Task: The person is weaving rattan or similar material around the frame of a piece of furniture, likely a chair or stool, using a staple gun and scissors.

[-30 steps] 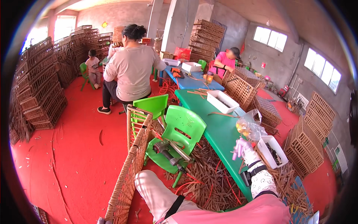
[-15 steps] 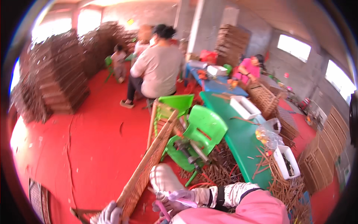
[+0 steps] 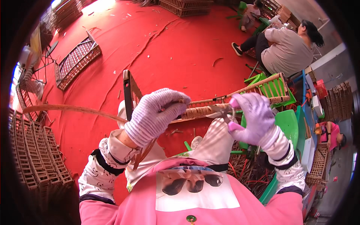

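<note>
My left hand (image 3: 157, 114), in a white-and-lilac knit glove, is closed at the wrapped rail (image 3: 200, 111) of a woven wicker frame (image 3: 234, 93). The frame lies across above my knees, its dark end piece (image 3: 129, 93) standing left of that hand. A long flat brown strip (image 3: 75, 108) reaches left from under my left wrist, and more strip hangs below the palm. My right hand (image 3: 257, 116), gloved alike, grips pink-handled pruning shears (image 3: 225, 111). Their blades are parted and point left at the wrapped rail. What the left fingertips pinch is partly hidden.
Green plastic chairs (image 3: 288, 123) stand at my right, with strip scraps (image 3: 251, 183) beneath. A seated person (image 3: 285, 50) is at upper right, another in pink (image 3: 332, 137) farther right. Woven racks (image 3: 35, 150) stack at left; a basket-like frame (image 3: 78, 62) lies on the red floor (image 3: 180, 45).
My view has swung left and down. The wicker frame, earlier slanting up from my left hand, now lies crosswise. Both hands are higher, and the shears are beside the wrapped rail.
</note>
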A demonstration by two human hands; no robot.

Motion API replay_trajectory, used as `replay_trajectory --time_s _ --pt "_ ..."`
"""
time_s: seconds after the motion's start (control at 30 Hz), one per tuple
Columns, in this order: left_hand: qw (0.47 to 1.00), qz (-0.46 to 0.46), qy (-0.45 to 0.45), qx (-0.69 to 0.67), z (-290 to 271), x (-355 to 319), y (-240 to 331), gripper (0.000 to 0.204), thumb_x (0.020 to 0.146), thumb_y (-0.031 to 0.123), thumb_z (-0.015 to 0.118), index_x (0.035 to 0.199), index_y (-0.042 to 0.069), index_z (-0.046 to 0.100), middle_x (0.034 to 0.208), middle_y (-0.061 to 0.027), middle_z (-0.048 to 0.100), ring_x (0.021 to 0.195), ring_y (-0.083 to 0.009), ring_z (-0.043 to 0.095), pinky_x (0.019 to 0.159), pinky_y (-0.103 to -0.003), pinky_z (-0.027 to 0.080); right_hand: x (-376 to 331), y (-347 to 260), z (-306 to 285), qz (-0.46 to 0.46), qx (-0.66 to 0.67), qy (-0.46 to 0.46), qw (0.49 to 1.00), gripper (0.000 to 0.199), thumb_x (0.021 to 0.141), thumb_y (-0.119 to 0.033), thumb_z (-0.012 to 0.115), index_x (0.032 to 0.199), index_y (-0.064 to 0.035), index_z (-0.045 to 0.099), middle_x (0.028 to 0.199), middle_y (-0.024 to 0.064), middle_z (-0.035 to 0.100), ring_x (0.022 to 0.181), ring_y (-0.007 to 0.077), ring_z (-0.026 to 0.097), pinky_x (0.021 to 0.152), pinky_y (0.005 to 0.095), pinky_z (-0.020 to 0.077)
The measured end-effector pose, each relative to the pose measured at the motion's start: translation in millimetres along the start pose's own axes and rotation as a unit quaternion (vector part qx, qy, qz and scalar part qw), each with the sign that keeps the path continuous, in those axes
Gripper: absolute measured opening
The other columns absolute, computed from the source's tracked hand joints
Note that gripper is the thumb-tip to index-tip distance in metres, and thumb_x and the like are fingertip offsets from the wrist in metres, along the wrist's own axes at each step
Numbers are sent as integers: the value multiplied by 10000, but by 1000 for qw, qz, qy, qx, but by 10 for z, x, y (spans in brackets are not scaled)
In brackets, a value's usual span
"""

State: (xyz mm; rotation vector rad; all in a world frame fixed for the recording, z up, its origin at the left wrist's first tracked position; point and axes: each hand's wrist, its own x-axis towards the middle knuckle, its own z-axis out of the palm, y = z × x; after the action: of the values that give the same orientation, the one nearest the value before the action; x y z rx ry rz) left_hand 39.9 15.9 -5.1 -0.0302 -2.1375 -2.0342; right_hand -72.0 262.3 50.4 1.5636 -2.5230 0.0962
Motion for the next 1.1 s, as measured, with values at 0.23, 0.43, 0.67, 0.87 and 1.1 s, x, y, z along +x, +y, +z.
replay_trajectory --time_s 0.23,0.43,0.67,0.87,1.1 --pt "997 -36 4 -66 18 61 60 143 852 32 589 979 -20 629 827 -47 636 779 -86 592 721 -230 496 389 57 157 -88 -27 -42 995 600 645 -378 667 1125 -56 504 963 52 579 901 267 547 786 413 387" --pt "997 -36 -2 -65 2 119 32 152 855 40 583 988 -20 627 836 -55 639 788 -94 597 736 -234 496 551 162 126 -159 -24 -30 987 594 681 -377 692 1143 -44 522 943 30 620 855 248 565 769 394 396" --pt "997 -28 1 -76 -6 103 -12 158 856 44 582 993 -22 625 827 -52 641 776 -89 592 732 -234 494 616 108 57 -135 -24 -113 984 540 685 -374 695 1096 -57 547 919 29 621 815 239 576 753 376 405" --pt "996 -51 1 -69 -16 83 26 164 862 19 555 1012 -30 600 850 -81 623 819 -142 619 766 -257 518 622 72 123 -166 -33 -71 983 512 687 -383 695 1063 -61 562 891 26 623 777 234 581 731 358 411" --pt "978 -86 77 -176 16 83 159 228 879 68 566 1085 -28 582 904 -64 629 855 -106 575 829 -264 463 344 28 198 -119 9 -34 992 459 735 -374 692 1021 -35 575 713 89 623 602 263 617 572 374 474"
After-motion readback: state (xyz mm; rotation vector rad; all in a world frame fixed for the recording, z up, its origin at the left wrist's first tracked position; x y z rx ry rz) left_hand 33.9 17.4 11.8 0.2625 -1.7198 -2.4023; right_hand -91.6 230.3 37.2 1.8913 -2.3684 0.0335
